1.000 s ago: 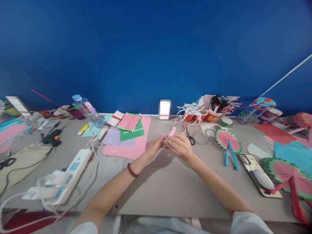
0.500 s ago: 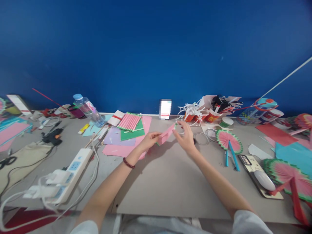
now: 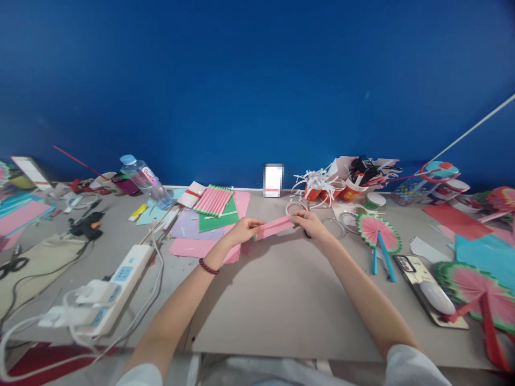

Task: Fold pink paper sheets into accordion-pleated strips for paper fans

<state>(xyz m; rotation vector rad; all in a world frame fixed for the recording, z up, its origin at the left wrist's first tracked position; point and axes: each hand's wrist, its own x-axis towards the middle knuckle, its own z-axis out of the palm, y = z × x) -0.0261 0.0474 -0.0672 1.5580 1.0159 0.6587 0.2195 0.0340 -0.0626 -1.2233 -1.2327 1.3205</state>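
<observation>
Right hand [image 3: 311,225] lowered, pink strip [image 3: 276,227] stretched crosswise, left hand [image 3: 241,231] seemingly pinching

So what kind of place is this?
Probably a paper-craft workbench: left hand and right hand hold a pink paper strip, amid coloured sheets, paper fans and a glue gun.

Single head view: above desk [image 3: 281,311] near edge, facing forward and down toward blue wall [image 3: 257,80] behind desk. Close, wide-angle. Left hand [image 3: 241,230], right hand [image 3: 310,224], pink paper strip [image 3: 276,227] over desk middle, frame centre.
</observation>
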